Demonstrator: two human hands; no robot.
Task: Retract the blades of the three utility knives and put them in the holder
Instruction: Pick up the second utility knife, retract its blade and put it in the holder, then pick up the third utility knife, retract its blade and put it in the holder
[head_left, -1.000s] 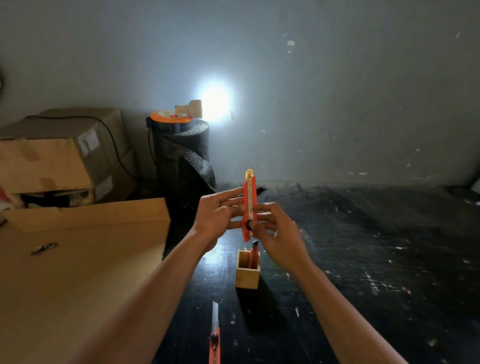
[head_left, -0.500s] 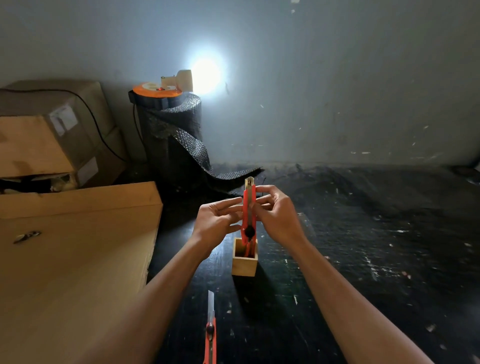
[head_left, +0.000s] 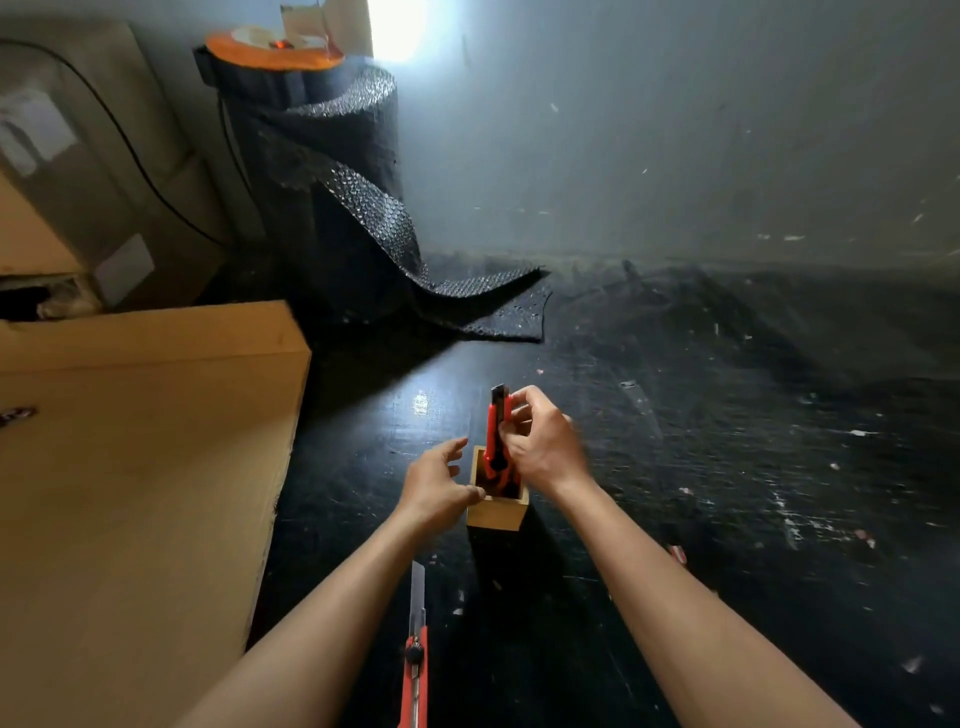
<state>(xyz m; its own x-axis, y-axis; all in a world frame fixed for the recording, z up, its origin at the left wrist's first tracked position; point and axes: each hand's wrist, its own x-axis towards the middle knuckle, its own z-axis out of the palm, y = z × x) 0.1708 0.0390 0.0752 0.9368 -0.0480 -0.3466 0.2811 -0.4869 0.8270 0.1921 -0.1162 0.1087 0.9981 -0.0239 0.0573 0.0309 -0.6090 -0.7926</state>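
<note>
We see the holder between our left hand and right hand; another knife lies nearer us on the surface.

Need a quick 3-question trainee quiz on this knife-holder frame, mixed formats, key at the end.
1. True or false: the right hand holds a red utility knife whose lower end is in the wooden holder.
2. Multiple choice: the knife on the table near the bottom edge has its blade
A. fully retracted
B. extended
C. removed
3. Fill in: the left hand rests against the holder's ____ side, as seen from the camera.

Key: 1 true; 2 B; 3 left
</note>
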